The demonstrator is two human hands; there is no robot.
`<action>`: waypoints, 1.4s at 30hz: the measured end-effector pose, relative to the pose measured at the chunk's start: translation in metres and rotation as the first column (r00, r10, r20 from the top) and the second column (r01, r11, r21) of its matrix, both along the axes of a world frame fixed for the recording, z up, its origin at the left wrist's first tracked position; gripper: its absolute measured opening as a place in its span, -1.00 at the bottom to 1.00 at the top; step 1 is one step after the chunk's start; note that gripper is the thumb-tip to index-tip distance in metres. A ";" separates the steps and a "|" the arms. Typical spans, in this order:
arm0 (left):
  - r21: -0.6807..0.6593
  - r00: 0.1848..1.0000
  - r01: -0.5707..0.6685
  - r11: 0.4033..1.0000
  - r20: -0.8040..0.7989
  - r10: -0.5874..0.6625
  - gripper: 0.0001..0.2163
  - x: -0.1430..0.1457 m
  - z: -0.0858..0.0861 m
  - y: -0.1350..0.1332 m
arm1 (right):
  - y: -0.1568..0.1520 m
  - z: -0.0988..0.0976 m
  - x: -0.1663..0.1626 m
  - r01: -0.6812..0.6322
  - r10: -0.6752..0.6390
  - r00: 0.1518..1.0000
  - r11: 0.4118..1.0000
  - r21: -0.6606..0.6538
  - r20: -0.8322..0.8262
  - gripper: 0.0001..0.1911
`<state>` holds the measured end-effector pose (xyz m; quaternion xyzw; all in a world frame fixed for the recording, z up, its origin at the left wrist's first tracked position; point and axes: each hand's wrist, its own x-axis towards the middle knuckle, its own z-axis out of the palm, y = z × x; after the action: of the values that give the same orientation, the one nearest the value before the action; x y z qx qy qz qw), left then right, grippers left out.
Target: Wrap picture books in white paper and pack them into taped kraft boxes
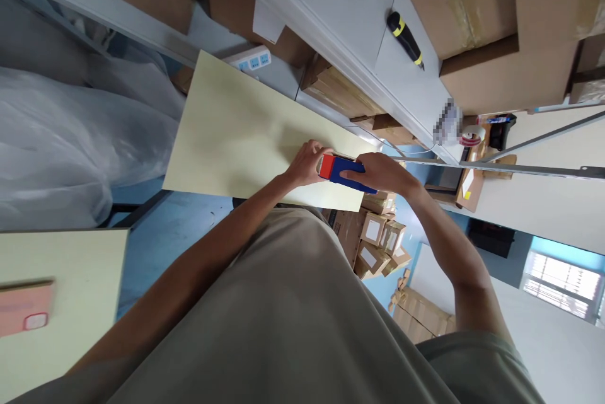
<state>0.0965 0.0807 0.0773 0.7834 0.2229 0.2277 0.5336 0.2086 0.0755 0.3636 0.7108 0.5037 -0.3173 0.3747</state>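
Both of my hands are on a small dark-blue box (347, 172) with a red end, held over the pale yellow table (222, 139). My left hand (305, 164) is closed at the red end, fingers curled against it. Wrapped round the blue part from the other side is my right hand (378, 172), its thumb lying across the face. The box's far side is hidden, and its contents cannot be made out.
A grey shelf (350, 19) runs behind the table, with a black-and-yellow screwdriver (405, 38) and cardboard boxes (472, 7) on it. A white power strip (253, 59) lies by the table's back edge. Clear plastic wrap (70, 139) fills the left. Cartons (378, 243) are stacked on the floor.
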 end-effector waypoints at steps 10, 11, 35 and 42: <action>0.058 0.966 -0.041 0.998 -0.251 0.054 -0.77 -0.001 -0.004 -0.006 | -0.025 0.001 0.024 0.001 -0.001 0.999 1.000 -0.006 0.046 -0.34; 0.061 0.965 -0.031 0.998 -0.257 0.045 -0.75 -0.002 -0.004 -0.006 | -0.031 -0.001 0.033 0.015 -0.014 0.999 1.000 -0.015 0.044 -0.34; 0.271 0.853 0.127 0.954 -0.521 0.035 0.02 0.039 0.017 -0.090 | -0.104 -0.137 0.173 0.115 -0.085 0.950 0.990 0.084 -0.302 -0.31; 0.304 0.781 0.191 0.933 -0.623 0.043 0.13 0.050 -0.002 -0.089 | -0.110 -0.147 0.183 0.141 -0.076 0.920 0.979 0.144 -0.385 -0.39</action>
<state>0.1466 -0.0083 0.0756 0.9047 0.3101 -0.0281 0.2906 0.3916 -0.0346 0.2169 0.6925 0.5510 -0.4247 0.1909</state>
